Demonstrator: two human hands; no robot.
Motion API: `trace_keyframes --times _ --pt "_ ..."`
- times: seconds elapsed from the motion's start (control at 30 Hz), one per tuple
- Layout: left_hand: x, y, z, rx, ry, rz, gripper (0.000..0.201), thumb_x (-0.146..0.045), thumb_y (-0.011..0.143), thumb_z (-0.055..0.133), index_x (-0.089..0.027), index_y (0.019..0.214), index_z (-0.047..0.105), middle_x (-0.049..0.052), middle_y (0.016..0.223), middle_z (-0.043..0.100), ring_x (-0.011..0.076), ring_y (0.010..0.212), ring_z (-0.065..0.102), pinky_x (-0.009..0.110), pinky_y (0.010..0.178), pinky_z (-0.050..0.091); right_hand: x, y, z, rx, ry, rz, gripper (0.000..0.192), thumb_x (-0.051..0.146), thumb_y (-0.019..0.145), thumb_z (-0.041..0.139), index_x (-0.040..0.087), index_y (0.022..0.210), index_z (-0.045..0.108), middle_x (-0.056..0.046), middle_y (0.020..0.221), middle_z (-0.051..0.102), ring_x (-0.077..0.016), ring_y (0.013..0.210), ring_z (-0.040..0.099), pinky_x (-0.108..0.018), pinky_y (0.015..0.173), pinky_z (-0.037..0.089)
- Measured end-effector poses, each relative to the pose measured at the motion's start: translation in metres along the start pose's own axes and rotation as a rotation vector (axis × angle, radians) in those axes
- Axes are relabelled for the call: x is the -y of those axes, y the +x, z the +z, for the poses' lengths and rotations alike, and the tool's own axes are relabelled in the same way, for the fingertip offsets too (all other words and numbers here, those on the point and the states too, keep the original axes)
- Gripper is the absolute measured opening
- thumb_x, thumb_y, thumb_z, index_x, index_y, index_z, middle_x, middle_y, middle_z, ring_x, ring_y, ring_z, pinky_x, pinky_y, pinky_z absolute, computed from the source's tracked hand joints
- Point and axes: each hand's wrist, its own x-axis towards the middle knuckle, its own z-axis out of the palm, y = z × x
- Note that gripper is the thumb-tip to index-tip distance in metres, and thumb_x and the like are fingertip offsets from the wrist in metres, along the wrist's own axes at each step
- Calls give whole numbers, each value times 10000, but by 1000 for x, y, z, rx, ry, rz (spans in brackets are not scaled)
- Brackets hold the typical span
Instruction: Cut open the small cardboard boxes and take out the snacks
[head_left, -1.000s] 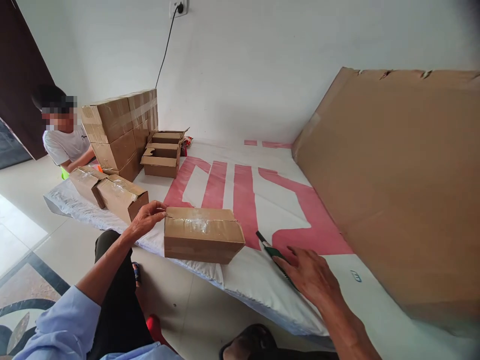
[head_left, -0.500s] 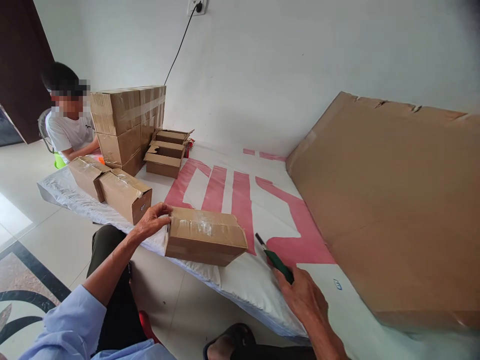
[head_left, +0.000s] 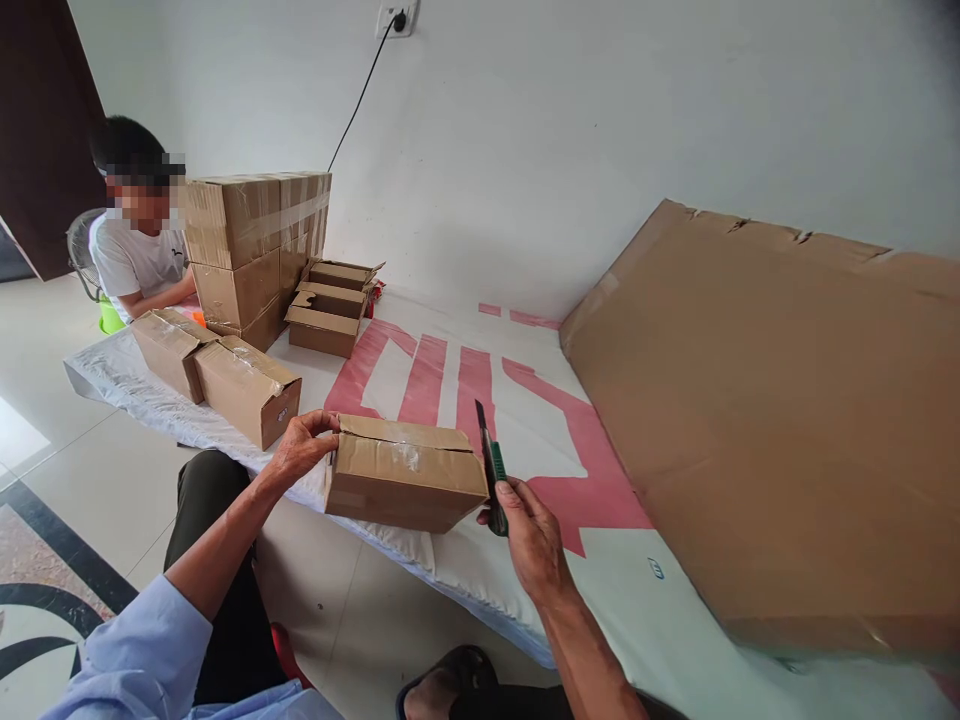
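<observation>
A small brown cardboard box [head_left: 405, 480] lies near the front edge of the cloth-covered surface, clear tape along its top seam. My left hand [head_left: 300, 450] grips its left end, thumb and fingers at the upper corner. At the box's right end, my right hand [head_left: 525, 530] is closed around a utility knife [head_left: 495, 475] with a green and black handle. Its dark blade points up and away from me, just beyond the box's right end. Whether the knife or the fingers touch the cardboard, I cannot tell.
Two taped boxes [head_left: 244, 385] stand to the left. Behind them are stacked cartons [head_left: 255, 225] and opened small boxes [head_left: 326, 325]. A large cardboard piece [head_left: 787, 430] fills the right side. A person [head_left: 142, 250] sits at the far left. The white cloth [head_left: 480, 590] has red printing.
My right hand has moved left with the utility knife, up to the box's right end, and the blade has turned more upright. My left hand stays on the box.
</observation>
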Motion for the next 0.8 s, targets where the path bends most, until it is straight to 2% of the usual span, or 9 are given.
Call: trace_keyframes --times 0.1,0.2,0.27,0.33,0.43,0.53,0.67,0.8 --pt "-3 -2 -3 17 3 5 347 -435 678 932 -177 801 735 78 1090 810 273 1096 733 401 1046 522 7 -6 -4 52 -53 -10 608 832 888 575 233 935 664 -44 802 699 -209 673 642 -344 652 545" --pt "-5 -4 -5 41 16 18 348 -453 700 932 -178 859 788 95 1179 808 291 1162 724 412 1094 507 17 -6 -16 79 -81 -45 609 838 879 564 240 901 680 -34 727 674 -212 652 611 -357 657 538" --pt "-7 -5 -6 56 37 25 361 -461 703 934 -179 894 814 103 1198 807 302 1184 719 417 1110 500 30 0 -25 109 -111 -91 615 835 889 549 237 842 688 -37 708 660 -203 647 582 -357 665 522" --pt "-9 -5 -7 70 66 31 368 -465 711 933 -182 925 835 107 1216 806 313 1206 712 422 1122 496 50 7 -29 214 -152 -115 600 800 917 551 227 838 709 -47 749 674 -187 649 554 -347 664 501" --pt "-12 -6 -8 89 100 41 370 -475 740 916 -193 973 856 103 1243 802 324 1235 700 427 1141 485 83 18 -23 414 -219 -118 544 732 942 575 219 978 752 -44 774 690 -192 686 563 -334 652 482" --pt "-13 -7 -9 100 121 58 371 -483 757 902 -202 996 865 99 1241 801 325 1242 695 420 1149 474 112 26 -8 527 -304 -176 496 683 944 577 228 1015 763 -28 765 692 -204 724 587 -328 657 476" --pt "-10 -6 -11 122 142 74 349 -452 791 874 -214 1046 871 89 1244 801 322 1254 688 413 1146 474 132 35 6 586 -394 -249 439 616 963 552 238 938 773 -17 763 698 -204 724 596 -326 662 465" --pt "-4 -5 -13 142 170 102 314 -392 835 828 -232 1102 871 76 1282 792 322 1301 666 415 1180 450 138 43 7 600 -460 -287 425 592 969 555 243 914 790 -15 791 720 -204 754 608 -320 690 464"
